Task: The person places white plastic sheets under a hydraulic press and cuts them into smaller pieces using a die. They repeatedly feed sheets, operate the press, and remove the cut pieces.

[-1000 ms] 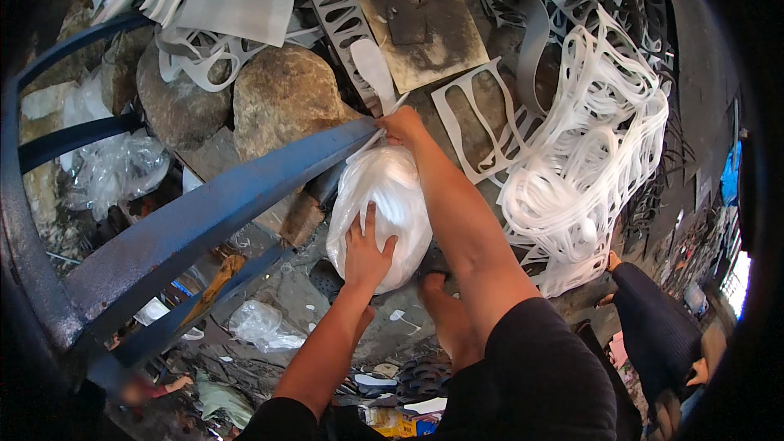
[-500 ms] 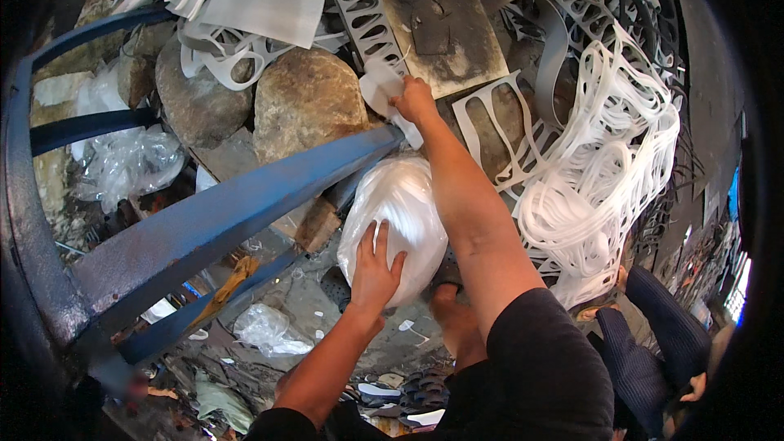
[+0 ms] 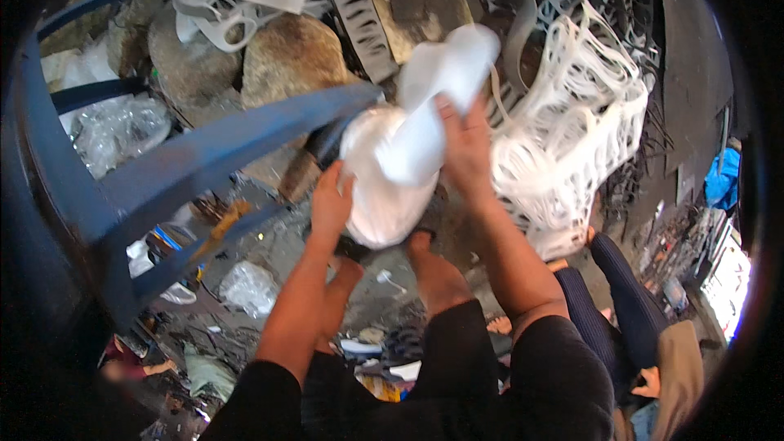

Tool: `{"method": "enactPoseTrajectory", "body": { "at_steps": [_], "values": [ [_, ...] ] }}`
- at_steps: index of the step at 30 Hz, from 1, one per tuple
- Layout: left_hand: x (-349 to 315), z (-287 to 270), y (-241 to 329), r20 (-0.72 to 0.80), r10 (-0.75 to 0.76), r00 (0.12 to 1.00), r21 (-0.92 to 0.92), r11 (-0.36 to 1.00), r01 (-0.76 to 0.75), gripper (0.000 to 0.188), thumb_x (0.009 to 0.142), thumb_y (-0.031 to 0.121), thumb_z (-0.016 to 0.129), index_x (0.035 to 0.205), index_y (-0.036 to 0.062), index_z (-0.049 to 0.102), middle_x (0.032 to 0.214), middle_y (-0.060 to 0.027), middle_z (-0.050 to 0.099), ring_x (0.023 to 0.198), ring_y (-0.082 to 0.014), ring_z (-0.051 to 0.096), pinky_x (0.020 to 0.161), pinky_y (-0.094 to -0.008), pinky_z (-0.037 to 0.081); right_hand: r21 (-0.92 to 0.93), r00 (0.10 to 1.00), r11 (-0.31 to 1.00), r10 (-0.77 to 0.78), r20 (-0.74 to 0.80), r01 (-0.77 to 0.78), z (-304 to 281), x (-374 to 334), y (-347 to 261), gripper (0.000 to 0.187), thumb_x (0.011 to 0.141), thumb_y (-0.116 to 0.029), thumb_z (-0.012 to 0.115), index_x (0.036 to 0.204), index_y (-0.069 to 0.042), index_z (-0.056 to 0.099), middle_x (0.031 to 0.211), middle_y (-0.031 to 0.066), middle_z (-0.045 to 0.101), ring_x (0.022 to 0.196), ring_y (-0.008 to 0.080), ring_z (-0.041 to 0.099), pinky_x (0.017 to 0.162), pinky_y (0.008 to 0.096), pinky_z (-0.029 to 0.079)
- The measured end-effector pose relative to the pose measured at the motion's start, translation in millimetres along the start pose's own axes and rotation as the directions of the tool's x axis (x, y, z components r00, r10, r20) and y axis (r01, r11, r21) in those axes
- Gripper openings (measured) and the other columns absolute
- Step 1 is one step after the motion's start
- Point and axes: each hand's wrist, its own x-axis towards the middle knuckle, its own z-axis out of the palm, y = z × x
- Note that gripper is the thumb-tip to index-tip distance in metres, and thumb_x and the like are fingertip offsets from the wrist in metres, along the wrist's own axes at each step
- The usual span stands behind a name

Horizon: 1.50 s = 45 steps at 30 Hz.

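A bulging plastic bag (image 3: 384, 220) of white pieces stands between my feet, below the end of the blue metal beam. My left hand (image 3: 330, 206) is at the bag's left side, fingers bent against its upper edge. My right hand (image 3: 467, 147) pinches some thin white sole-shaped pieces (image 3: 416, 135) above the right side of the bag. They are blurred by motion, and I cannot tell how many there are. Part of the bag's mouth is hidden behind them.
The blue metal frame (image 3: 237, 143) crosses from the left. Large stones (image 3: 292, 57) and a stained board (image 3: 416, 4) lie beyond. White cut-out sheet scraps (image 3: 563, 139) are heaped at right. Another person's dark sleeve (image 3: 629, 298) shows at lower right.
My right hand has lifted the white sole-shaped pieces from beside the beam's end and brought them toward me over the bag. My left hand has moved from the bag's front to its left edge.
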Motion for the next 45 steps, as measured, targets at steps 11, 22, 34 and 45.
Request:
{"method": "enactPoseTrajectory", "body": {
  "at_steps": [11, 22, 34, 45],
  "values": [
    [-0.7, 1.6, 33.7, -0.101, 0.045, 0.994, 0.029, 0.999, -0.043, 0.042, 0.091, 0.025, 0.068, 0.124, 0.0009, 0.058, 0.107, -0.0168, 0.063, 0.101, -0.0284, 0.061, 0.088, -0.0351, 0.048, -0.634, 0.999, 0.773, 0.028, -0.026, -0.038, 80.5, -65.9, 186.0, 0.039, 0.091, -0.017, 0.059, 0.114, 0.009, 0.042, 0.105, 0.0344, 0.052, 0.096, 0.0489, 0.053, 0.092, 0.0524, 0.042],
    [-24.5, 2.5, -8.7, 0.066, -0.395, 0.916, -0.303, 0.867, 0.395, 0.048, 0.088, 0.029, 0.071, 0.125, 0.0031, 0.053, 0.100, -0.0160, 0.067, 0.085, -0.0287, 0.066, 0.078, -0.0403, 0.052, -0.653, 0.943, 0.682, 0.200, -0.266, -0.329, -29.4, -32.9, 115.5, 0.051, 0.086, -0.036, 0.069, 0.116, 0.003, 0.060, 0.113, 0.0258, 0.062, 0.108, 0.0429, 0.057, 0.090, 0.0473, 0.046],
    [-13.1, 38.8, 91.9, 0.168, 0.329, 0.929, 0.034, 0.940, -0.339, 0.061, 0.093, 0.015, 0.057, 0.147, -0.0012, 0.032, 0.153, -0.0254, 0.029, 0.138, -0.0432, 0.033, 0.113, -0.0457, 0.031, -0.482, 0.965, 0.843, 0.263, -0.018, -0.239, -31.2, -53.8, 115.0, 0.039, 0.088, -0.026, 0.065, 0.120, -0.006, 0.052, 0.099, 0.0277, 0.064, 0.093, 0.0435, 0.063, 0.081, 0.0472, 0.049],
    [37.1, 106.7, 67.4, 0.637, -0.160, 0.754, 0.465, 0.860, -0.211, 0.068, 0.097, 0.027, 0.053, 0.155, 0.0148, 0.020, 0.163, -0.0073, 0.009, 0.150, -0.0289, 0.005, 0.111, -0.0620, 0.032, -0.459, 1.000, 0.888, 0.023, 0.006, -0.017, -45.5, -58.5, 55.5, 0.026, 0.085, -0.012, 0.068, 0.108, -0.001, 0.061, 0.093, 0.0154, 0.064, 0.081, 0.0279, 0.061, 0.074, 0.0346, 0.049]
  ]
}}
